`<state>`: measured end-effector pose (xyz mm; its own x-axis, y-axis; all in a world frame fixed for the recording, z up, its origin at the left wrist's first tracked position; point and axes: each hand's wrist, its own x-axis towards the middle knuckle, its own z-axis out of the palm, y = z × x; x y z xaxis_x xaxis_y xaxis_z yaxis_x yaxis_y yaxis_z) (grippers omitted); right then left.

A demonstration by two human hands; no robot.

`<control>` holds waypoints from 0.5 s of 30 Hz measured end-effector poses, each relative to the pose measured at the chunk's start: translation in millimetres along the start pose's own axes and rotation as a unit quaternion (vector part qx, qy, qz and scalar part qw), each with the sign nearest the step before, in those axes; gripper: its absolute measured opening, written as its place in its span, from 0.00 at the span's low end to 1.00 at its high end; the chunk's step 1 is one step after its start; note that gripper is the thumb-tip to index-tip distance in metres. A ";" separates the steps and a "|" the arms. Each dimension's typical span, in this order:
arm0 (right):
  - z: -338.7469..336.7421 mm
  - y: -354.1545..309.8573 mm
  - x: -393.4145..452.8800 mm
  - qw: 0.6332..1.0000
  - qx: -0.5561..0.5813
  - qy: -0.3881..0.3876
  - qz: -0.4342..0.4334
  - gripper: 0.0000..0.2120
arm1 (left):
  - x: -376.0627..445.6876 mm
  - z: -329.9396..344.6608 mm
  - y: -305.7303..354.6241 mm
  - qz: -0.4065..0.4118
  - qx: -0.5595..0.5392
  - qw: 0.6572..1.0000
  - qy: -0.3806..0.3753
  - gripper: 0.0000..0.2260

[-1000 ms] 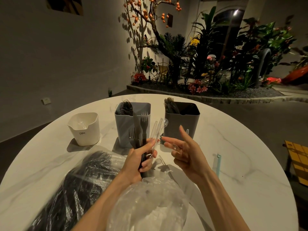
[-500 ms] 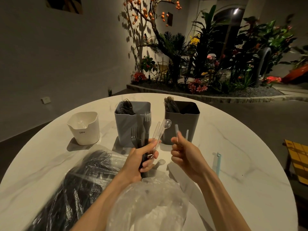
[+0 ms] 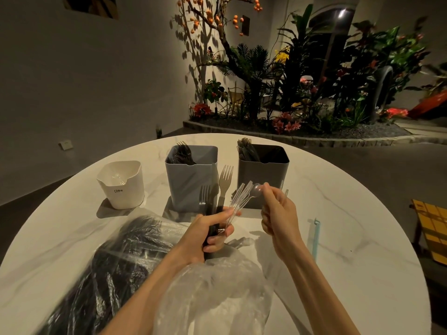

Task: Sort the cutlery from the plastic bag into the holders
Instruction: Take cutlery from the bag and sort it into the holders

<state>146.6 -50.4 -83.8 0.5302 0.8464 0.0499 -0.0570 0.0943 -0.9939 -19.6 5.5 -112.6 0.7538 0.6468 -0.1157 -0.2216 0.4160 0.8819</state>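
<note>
From the head camera, the left hand (image 3: 208, 234) is wrapped tight around a mixed bunch of cutlery held upright over the table (image 3: 362, 250), so that the heads fan out and can be told apart: dark forks (image 3: 225, 182) stand tallest, and a few clear spoons (image 3: 239, 199) lean out to the right of them. The right hand (image 3: 278, 213) is half curled, its fingertips (image 3: 266, 188) pinching the bowl end of one clear spoon, apparently to draw it free of the bunch. It also seems to keep another clear piece tucked against its palm, though that part is too glassy to be sure of.

Three holders stand in a row just beyond the hands, within easy reach. The white holder (image 3: 121, 187) on the left shows something clear inside, so the clear spoons probably belong there. The grey holder (image 3: 191, 180) in the middle has dark forks standing in it. The black holder (image 3: 263, 170) on the right has dark handles poking up at its back corner; I cannot tell what kind.

The plastic bag (image 3: 116, 269) lies on the table to the left, close to the person, with plenty of dark cutlery left inside, so the sorting looks far from finished. A second crumpled clear bag (image 3: 217, 298) sits between the forearms. A pale blue stick (image 3: 315, 238) lies to the right, well apart.
</note>
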 end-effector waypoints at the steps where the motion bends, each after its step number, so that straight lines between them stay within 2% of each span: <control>1: 0.0 0.1 0.2 0.999 -0.025 0.009 -0.018 0.16 | 0.2 -0.3 0.0 -0.004 0.001 1.000 -0.002 0.16; 5: -0.9 3.7 1.3 0.991 -0.113 0.013 -0.076 0.14 | -1.4 1.6 0.8 0.005 0.010 1.000 0.011 0.15; 8: -6.9 6.2 4.2 0.988 -0.147 -0.009 -0.045 0.17 | -1.5 4.2 0.8 0.054 -0.025 0.996 0.072 0.13; 10: -9.2 3.0 2.3 0.984 -0.163 -0.069 -0.012 0.16 | -1.2 3.8 2.2 0.088 -0.050 0.990 0.094 0.13; 13: -4.5 -3.5 -7.6 0.964 -0.190 -0.187 0.002 0.11 | -2.8 4.2 4.4 0.097 -0.047 0.990 0.088 0.11; 15: -0.2 -4.6 -13.7 0.942 -0.209 -0.261 -0.006 0.14 | -4.2 6.2 4.8 0.089 -0.018 0.992 0.089 0.12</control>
<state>139.8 -62.5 -79.9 0.0336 0.9994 -0.0063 0.3417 -0.0174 -0.9397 -20.0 0.8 -105.1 0.5809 0.8129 -0.0411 -0.3654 0.3056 0.8792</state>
